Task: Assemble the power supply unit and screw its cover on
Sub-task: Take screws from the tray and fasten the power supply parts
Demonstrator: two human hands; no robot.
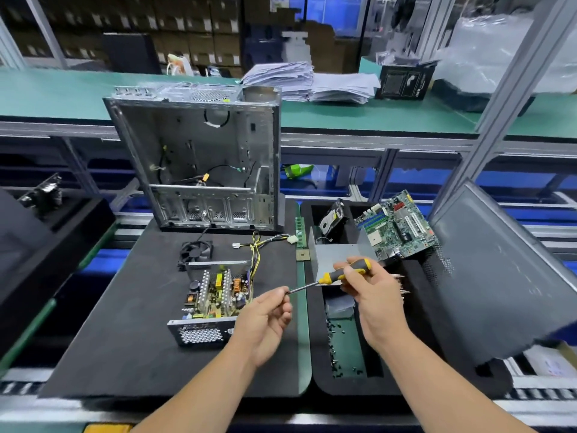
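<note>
The screwdriver is held in the air, its yellow-and-black handle gripped by the right hand, while the tip of its shaft is pinched by the fingers of the left hand; whether a screw sits there cannot be told. Its long axis runs from upper right down to lower left. The open power supply unit lies on the black mat, just left of the left hand, which is the nearer one. The grey cover is seen behind the handle.
</note>
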